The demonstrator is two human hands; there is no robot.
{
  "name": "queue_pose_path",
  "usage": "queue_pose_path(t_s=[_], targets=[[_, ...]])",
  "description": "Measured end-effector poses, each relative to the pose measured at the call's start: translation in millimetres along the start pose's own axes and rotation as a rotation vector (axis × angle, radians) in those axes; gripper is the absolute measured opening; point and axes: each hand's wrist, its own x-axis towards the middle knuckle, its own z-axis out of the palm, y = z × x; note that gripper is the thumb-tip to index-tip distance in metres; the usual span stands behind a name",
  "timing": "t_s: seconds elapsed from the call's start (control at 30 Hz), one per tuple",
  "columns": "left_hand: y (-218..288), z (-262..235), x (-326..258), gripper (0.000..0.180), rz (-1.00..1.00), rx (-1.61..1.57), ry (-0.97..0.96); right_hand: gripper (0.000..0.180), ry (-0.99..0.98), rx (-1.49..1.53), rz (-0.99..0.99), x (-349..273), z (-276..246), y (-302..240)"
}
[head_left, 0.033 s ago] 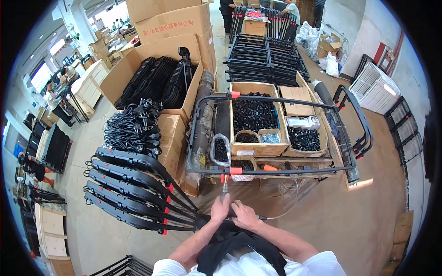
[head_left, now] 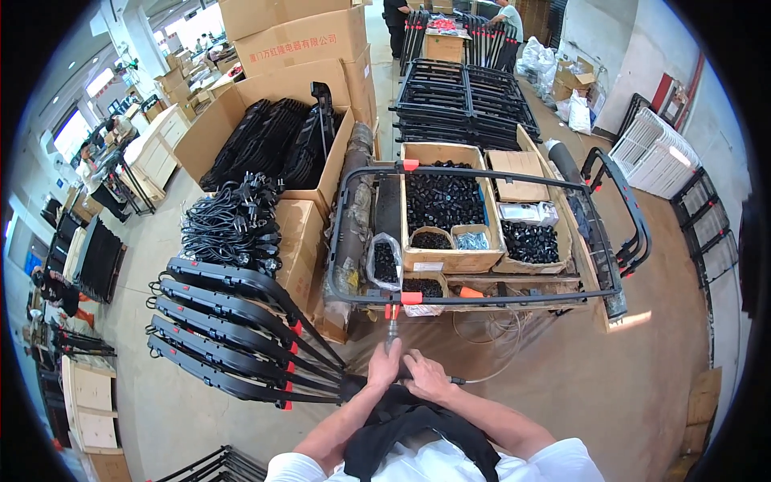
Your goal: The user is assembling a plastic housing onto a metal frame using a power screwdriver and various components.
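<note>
My left hand (head_left: 385,363) is wrapped around an air screwdriver (head_left: 392,328), its thumb along the metal nose. Against the tool's rear part, my right hand (head_left: 427,375) is closed; the tool's body is mostly hidden by both hands. The screwdriver points away from me, and its tip meets a red clip (head_left: 391,312) on the near bar of a black tubular frame (head_left: 514,300). Another red piece (head_left: 412,298) sits on that bar just to the right. The frame lies across the bench, over boxes of small parts.
Under the frame, a cardboard box (head_left: 450,262) holds black parts and silver screws. Several black panels with bent tubes (head_left: 233,349) stand to the left, below bundled power cords (head_left: 229,225). An air hose (head_left: 506,372) loops at right. People work farther off.
</note>
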Motion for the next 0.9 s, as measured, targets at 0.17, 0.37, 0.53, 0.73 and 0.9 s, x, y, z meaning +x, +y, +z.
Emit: queue_pose_path(t_s=[0.17, 0.37, 0.53, 0.73, 0.9], targets=[[-18, 5, -4, 0.056, 0.002, -0.014, 0.007, 0.055, 0.019, -0.014, -0.025, -10, 0, -3], [-10, 20, -18, 0.062, 0.012, -0.041, -0.124, 0.065, 0.027, -0.031, 0.031, -32, -5, 12], [-2, 29, -14, 0.061, 0.041, -0.003, -0.084, 0.068, 0.099, -0.027, 0.029, -30, -12, 22], [-3, 33, -9, 0.058, 0.052, -0.013, -0.055, 0.070, 0.093, -0.028, 0.035, -27, -11, 25], [-8, 37, -1, 0.057, 0.029, -0.040, -0.073, 0.074, 0.091, -0.005, 0.046, -27, -21, 22]])
